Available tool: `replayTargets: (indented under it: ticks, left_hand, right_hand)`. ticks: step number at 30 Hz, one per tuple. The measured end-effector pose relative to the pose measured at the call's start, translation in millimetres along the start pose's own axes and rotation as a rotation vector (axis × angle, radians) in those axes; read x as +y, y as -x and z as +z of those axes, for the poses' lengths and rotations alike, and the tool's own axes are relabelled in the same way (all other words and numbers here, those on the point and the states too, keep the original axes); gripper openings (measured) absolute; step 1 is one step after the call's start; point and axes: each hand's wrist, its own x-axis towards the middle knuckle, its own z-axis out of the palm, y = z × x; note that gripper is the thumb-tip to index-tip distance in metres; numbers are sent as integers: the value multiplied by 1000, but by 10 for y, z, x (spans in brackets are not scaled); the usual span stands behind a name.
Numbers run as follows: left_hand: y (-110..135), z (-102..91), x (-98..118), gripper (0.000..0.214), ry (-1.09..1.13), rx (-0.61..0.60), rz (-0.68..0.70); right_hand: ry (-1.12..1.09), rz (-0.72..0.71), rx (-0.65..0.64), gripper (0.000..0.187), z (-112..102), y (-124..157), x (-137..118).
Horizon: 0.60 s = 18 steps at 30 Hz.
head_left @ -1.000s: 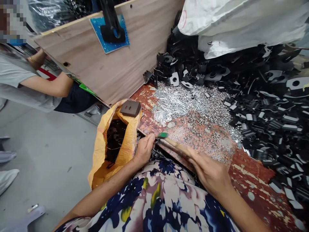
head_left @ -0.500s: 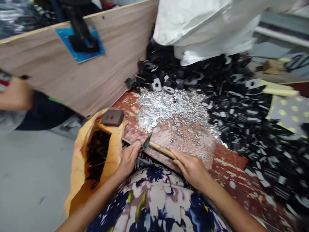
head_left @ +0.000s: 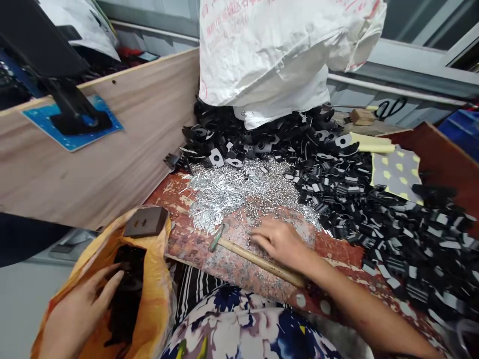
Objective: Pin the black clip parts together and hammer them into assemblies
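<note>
My left hand (head_left: 80, 309) hovers at the mouth of an orange sack (head_left: 149, 299) that holds dark parts; its fingers are stretched out and hold nothing. My right hand (head_left: 279, 242) rests on the worn red table (head_left: 194, 244), fingers reaching into small silver pins (head_left: 239, 192); whether it pinches any is not visible. A small hammer (head_left: 254, 259) with a green head and wooden handle lies on the table just in front of that hand, let go. A large heap of black metal clips (head_left: 374, 199) covers the table's right and far side.
A brown block (head_left: 145, 222) sits on the sack's rim. A wooden board (head_left: 112, 154) with a blue plate and black stand walls off the left. A big white sack (head_left: 277, 55) stands behind the clips. Spotted cloth (head_left: 396, 174) and scissors (head_left: 391, 107) lie far right.
My right hand let go of the hammer, which now lies on the table, and reached to the pins. My left hand moved down to the sack's mouth. The view swung right.
</note>
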Motion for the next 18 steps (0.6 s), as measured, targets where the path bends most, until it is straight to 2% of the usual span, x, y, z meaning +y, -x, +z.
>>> replayTargets:
  ticks: [3, 4, 5, 7, 9, 11, 13, 16, 18]
  left_hand:
    - [54, 199, 99, 20, -306, 65, -29]
    - [79, 287, 151, 22, -346, 73, -18]
    - [104, 376, 207, 24, -332, 84, 0]
    - [152, 548, 326, 31, -166, 64, 20]
    - [200, 698, 443, 37, 62, -45, -17]
    - [249, 832, 555, 41, 286, -210, -100]
    - [289, 964, 672, 41, 468, -388, -195]
    - [283, 1186, 868, 36, 662, -590, -283]
    - [222, 1352, 1001, 43, 776, -664, -323]
  right_hand:
    - [77, 35, 113, 26, -101, -789, 200]
    - [120, 46, 131, 24, -102, -1072, 271]
    - [172, 65, 138, 26, -91, -1341, 343]
    - [237, 101, 109, 32, -56, -1793, 483]
    - [257, 121, 77, 34, -41, -2070, 607]
    - [257, 133, 68, 35, -71, -2135, 699]
    - [248, 141, 88, 38, -127, -1999, 733]
    - [194, 128, 144, 43, -163, -1520, 623]
    - [41, 61, 153, 44, -115, -1128, 439]
